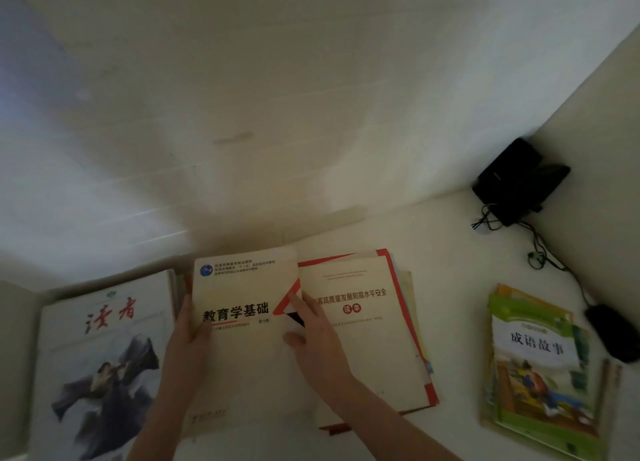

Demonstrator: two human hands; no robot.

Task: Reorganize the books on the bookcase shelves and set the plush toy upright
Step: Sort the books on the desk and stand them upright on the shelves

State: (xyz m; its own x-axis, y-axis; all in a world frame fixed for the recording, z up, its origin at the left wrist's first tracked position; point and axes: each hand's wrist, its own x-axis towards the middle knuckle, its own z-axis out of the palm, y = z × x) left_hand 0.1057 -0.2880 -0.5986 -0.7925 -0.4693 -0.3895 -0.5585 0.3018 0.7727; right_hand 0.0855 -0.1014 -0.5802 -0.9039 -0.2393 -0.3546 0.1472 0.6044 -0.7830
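I'm looking down at a white shelf board (450, 239) backed by a scuffed off-white wall (277, 97), dim and unevenly lit. A pale side panel (606, 131) closes the space at far right.

My landmark is the cream education textbook (242, 287), near the middle of the board. My left hand (187, 343) grips its left edge, thumb on the cover and fingers wrapped behind. My right hand (313, 343) lies at its right edge with fingers fairly straight and thumb resting on the cover. I can't tell whether it actually clamps the book.

Just right of the textbook, partly under it, a red-bordered book (363, 339) lies flat on other volumes whose edges peek out. Left of the textbook, close beside it, lies a large magazine (104, 339) with red calligraphy on its cover. Well to the right of the textbook sits a green storybook (536, 367), flat on a small stack.

Beyond that, in the back right corner, stands a black device (512, 183). A thin cable (540, 249) trails from it toward a dark oblong object (613, 332) at the right edge.
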